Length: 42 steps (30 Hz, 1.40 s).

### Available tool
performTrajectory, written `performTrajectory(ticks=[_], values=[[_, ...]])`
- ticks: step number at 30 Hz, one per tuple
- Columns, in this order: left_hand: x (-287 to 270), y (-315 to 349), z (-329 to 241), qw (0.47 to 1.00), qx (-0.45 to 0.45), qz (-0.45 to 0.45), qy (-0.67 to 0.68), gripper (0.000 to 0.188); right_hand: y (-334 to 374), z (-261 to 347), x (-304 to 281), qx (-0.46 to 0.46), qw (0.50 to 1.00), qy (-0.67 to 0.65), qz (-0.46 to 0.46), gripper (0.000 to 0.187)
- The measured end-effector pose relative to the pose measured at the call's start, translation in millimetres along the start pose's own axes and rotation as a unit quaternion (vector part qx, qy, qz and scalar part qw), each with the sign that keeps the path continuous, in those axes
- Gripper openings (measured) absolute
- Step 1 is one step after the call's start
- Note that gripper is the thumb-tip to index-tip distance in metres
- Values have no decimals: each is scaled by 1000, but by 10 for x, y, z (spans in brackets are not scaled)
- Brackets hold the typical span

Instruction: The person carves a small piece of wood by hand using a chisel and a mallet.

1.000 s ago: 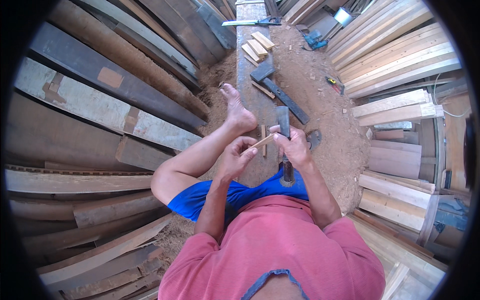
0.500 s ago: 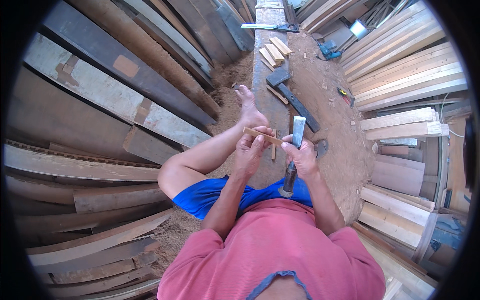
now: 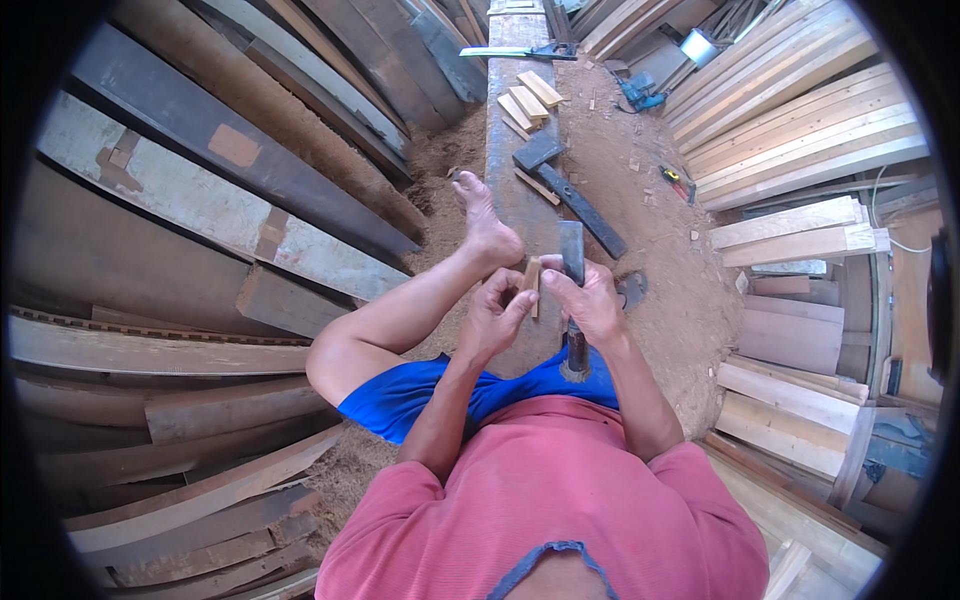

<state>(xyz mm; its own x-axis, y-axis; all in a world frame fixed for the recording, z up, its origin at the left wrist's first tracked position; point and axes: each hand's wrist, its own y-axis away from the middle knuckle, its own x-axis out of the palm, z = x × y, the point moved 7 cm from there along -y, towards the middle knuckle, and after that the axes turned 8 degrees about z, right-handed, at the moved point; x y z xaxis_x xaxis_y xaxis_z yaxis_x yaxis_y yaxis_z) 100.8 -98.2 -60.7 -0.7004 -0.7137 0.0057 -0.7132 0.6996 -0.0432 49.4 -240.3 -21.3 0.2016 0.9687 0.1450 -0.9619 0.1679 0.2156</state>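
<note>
My left hand pinches a small thin wooden strip between thumb and fingers, its far end pointing away from me. Close beside it, my right hand is closed around a chisel. The chisel's broad flat blade points away from me, and its dark handle hangs back toward my lap. My right thumb reaches toward the strip; whether it touches is hard to tell. Both hands are above a worn bench plank. Farther along it lies a dark mallet, with a narrow wooden strip beside it.
Several short pale wood pieces lie on the bench beyond the mallet, with a handsaw across its far part. Boards lean at left; stacked timber stands at right. A teal power tool and pliers lie on the sawdust-covered floor.
The strip has swung from lying crosswise to pointing away from me. My right hand has turned slightly with the chisel, and the whole view has shifted a little.
</note>
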Motion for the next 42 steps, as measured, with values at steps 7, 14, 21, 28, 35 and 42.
performTrajectory(ticks=[7, 14, 21, 28, 35, 42], values=[[242, 191, 101, 927, -214, 100, 293, 31, -67, -57, 58, -8, 998, -29, 56, 20], [148, 131, 166, 892, -235, -12, 387, 39, 35, -218, 96, 45, 974, -219, -20, 25], [-136, -39, -24, 931, -223, -61, 283, 34, 307, -7, 867, 116, 878, -456, 90, 21], [-299, 134, -302, 983, -159, 53, 70, 40, 720, 181, 1213, 138, 885, -415, 158, 14], [-65, 1066, -495, 972, -179, 152, 5, 43, 963, 626, 551, -18, 901, -424, 87, 18], [-319, 278, -247, 969, -147, -47, 194, 39, 457, 233, 887, 119, 886, -442, 75, 15]])
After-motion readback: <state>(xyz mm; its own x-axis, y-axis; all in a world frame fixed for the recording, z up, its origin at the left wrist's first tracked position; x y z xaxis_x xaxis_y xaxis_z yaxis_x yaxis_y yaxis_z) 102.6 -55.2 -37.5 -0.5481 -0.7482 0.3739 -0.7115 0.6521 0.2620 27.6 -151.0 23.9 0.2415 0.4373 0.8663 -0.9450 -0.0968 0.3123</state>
